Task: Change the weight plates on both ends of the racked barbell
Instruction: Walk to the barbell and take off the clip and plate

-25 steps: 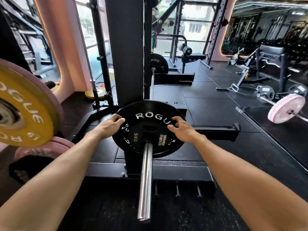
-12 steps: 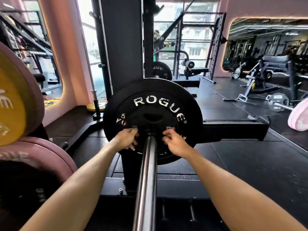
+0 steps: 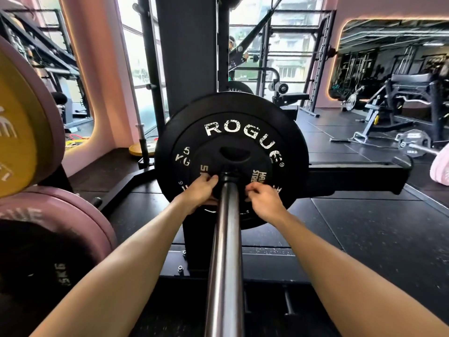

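A black Rogue 5 kg plate (image 3: 233, 110) sits on the barbell sleeve (image 3: 226, 251), which points straight at me from the rack. A smaller black plate (image 3: 234, 152) with white lettering lies flat against its face. My left hand (image 3: 198, 193) grips the smaller plate just left of the sleeve, fingers spread on its face. My right hand (image 3: 263, 201) holds the same plate just right of the sleeve, fingers curled. The near part of the sleeve is bare.
A yellow plate (image 3: 14, 142) and a pink plate (image 3: 63, 215) hang on storage pegs close at my left. The black rack upright (image 3: 185, 57) rises behind the plates. A bench (image 3: 413, 86) and another loaded bar with a pink plate (image 3: 441, 166) stand to the right.
My hands moved from the outer rim of the big plate inward to the smaller plate beside the sleeve. The plates now fill more of the view.
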A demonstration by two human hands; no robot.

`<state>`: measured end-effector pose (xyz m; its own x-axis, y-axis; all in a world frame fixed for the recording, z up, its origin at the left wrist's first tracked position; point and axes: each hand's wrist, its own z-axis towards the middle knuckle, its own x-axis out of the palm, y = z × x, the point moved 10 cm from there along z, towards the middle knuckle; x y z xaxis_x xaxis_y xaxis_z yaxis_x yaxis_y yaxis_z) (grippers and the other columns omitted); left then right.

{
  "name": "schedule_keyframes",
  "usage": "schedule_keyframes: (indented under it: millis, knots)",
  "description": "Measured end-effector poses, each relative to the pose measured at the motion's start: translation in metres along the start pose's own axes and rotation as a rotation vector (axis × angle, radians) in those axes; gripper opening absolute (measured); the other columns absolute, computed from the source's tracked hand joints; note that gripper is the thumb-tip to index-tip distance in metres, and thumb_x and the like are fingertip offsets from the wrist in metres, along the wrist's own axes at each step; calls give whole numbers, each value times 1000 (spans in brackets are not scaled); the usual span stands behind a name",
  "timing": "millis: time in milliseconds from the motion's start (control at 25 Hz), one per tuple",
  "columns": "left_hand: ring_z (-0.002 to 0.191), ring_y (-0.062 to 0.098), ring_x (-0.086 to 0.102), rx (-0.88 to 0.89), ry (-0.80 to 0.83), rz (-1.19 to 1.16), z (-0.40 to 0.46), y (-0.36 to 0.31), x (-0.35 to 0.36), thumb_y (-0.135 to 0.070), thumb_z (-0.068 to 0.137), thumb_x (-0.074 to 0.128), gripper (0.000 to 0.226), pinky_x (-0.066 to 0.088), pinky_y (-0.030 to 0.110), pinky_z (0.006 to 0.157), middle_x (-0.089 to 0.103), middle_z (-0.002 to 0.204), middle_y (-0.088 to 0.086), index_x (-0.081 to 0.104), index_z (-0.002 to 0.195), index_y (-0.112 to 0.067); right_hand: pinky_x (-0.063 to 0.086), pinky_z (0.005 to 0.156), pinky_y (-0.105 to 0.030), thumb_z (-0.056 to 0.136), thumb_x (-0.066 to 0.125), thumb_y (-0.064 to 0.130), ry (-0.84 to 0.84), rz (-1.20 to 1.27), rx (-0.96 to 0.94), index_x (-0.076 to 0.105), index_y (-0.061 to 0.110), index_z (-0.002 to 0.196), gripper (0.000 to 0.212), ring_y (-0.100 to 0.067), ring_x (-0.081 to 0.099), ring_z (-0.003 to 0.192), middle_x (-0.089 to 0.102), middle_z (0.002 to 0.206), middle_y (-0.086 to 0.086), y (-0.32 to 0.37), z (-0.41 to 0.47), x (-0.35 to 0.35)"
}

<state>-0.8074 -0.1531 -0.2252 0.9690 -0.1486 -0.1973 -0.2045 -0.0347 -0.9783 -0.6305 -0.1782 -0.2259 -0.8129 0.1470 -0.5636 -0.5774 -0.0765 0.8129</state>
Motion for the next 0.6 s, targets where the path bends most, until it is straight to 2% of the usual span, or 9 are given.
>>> schedule_keyframes:
  millis: [80,160,280,360,440,520,600]
  knots:
    - [75,22,64,22,-16,69,4,-5,-3,-30,106,44,20,60,35,70,59,98,13,52,99,-12,53,77,-28,96,46,8,22,44,23,67,18,105,26,-28,69,94,72,105,-7,-7,-2,7]
    - [70,20,63,41,-34,106,6,-11,-6,-28,106,46,21,58,35,71,59,86,7,51,90,-16,53,92,-42,94,44,3,88,64,45,64,20,100,27,-33,68,99,72,101,-3,-11,-5,17]
    - [64,19,62,52,-55,76,4,-15,-11,-25,107,42,22,57,25,57,60,86,8,56,94,-14,53,92,-44,92,44,6,122,8,55,68,17,92,27,-32,68,98,72,95,-3,-10,-4,19]
    - [61,20,63,29,-78,67,4,-13,-15,-29,107,38,27,55,25,53,60,91,12,56,96,-13,55,87,-43,88,44,27,60,-59,92,70,16,85,29,-31,68,92,72,94,-7,-7,2,7]
    - [65,21,66,-25,-69,79,5,-9,-13,-43,105,36,36,55,29,56,62,93,11,51,114,-11,56,86,-48,78,37,53,-18,-78,127,67,17,83,47,-32,68,90,72,94,-9,4,8,-8]
    - [80,23,70,-80,-21,114,5,-9,-6,-61,99,35,63,57,31,60,60,112,7,31,141,-15,59,80,-48,79,28,75,-33,-124,149,66,17,88,70,-30,71,83,71,93,-10,18,11,-15]
    - [92,20,68,-97,30,103,7,-10,4,-67,97,34,79,57,33,60,47,133,1,9,153,-18,62,70,-42,85,23,80,-16,-178,175,62,12,87,79,-26,71,71,70,85,-10,32,11,-15]
